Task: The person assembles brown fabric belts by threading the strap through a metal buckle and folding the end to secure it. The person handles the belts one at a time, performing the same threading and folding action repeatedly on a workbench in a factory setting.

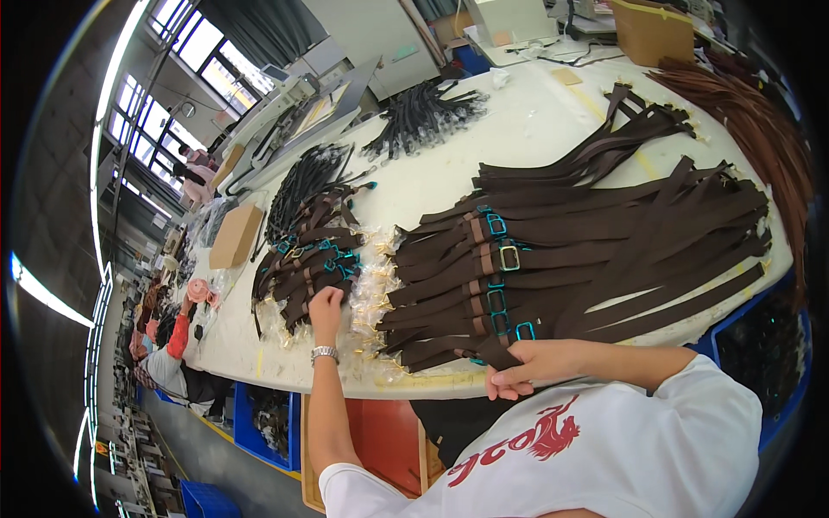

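Observation:
My right hand [522, 369] is closed on the end of a dark brown webbing strap [498, 352] at the near edge of the table. Beyond it lie many long brown straps [587, 250] side by side, with brown loops and teal-wrapped buckles [496, 300] near their left part. One buckle [510, 258] shows bare pale gold metal. At those straps' left ends are gold-coloured hooks in clear plastic [373, 298]. My left hand [326, 311], a metal watch on its wrist, has its fingers pinched together at a heap of short brown straps [294, 281] with teal-wrapped buckles; what it holds is hidden.
Two black strap bundles [423, 116] [302, 186] lie farther back on the pale table [535, 104]. A cardboard piece [236, 235] rests at the left, near another person [168, 363]. Blue bins [259, 432] [768, 371] stand below the table edges. Reddish-brown strips [751, 129] hang at the right.

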Demonstrator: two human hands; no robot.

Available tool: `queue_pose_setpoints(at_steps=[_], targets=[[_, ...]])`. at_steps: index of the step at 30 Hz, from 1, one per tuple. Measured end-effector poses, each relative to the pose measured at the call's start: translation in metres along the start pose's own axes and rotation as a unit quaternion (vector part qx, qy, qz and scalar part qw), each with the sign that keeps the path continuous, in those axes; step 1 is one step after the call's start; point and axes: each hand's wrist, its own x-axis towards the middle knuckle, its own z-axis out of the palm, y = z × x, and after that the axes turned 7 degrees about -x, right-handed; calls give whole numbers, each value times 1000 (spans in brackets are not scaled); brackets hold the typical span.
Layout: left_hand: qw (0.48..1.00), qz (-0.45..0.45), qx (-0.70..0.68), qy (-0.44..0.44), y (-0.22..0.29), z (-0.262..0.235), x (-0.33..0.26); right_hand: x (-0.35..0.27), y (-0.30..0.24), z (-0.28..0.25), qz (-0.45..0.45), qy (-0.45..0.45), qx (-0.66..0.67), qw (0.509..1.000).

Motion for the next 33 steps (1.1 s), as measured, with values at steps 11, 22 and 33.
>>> queue_pose_setpoints(at_steps=[11,22,33], targets=[[893,-77,-441,-44,242,-154,-41,27,1,-15,4,43,157,987],[733,-300,-603,-99,285,-27,-204,23,1,-1,23,72,340,938],[791,-276,-535,-106,280,-12,-212,15,19,3,-49,140,333,931]])
